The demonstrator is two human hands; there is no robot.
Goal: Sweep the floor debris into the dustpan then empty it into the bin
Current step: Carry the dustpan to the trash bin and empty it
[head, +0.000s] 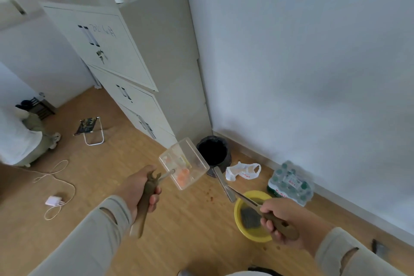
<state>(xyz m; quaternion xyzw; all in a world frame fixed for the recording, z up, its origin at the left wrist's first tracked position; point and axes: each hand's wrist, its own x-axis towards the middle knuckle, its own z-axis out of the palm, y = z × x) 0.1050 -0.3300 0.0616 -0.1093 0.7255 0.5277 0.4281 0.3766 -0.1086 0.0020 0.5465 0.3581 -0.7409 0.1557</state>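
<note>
My left hand point(136, 188) grips the brown handle of a clear plastic dustpan point(184, 163), held in the air just left of the bin. Orange and pale scraps lie inside the pan. The bin point(214, 151) is black with a dark liner, standing on the floor in the corner between the cabinet and the wall. My right hand point(282, 219) grips the brown handle of a small brush or scraper point(225, 184), whose metal shaft reaches toward the bin's base. The tool's head hangs over the floor beside the bin.
A yellow basin point(240, 222) with a dark cloth sits under my right hand. A white plastic bag point(243, 171) and a pack of bottles point(290, 182) lie along the wall. A grey filing cabinet point(143, 69), a folding stool point(90, 129), a charger with cable point(54, 200) and a seated person point(22, 139) are to the left.
</note>
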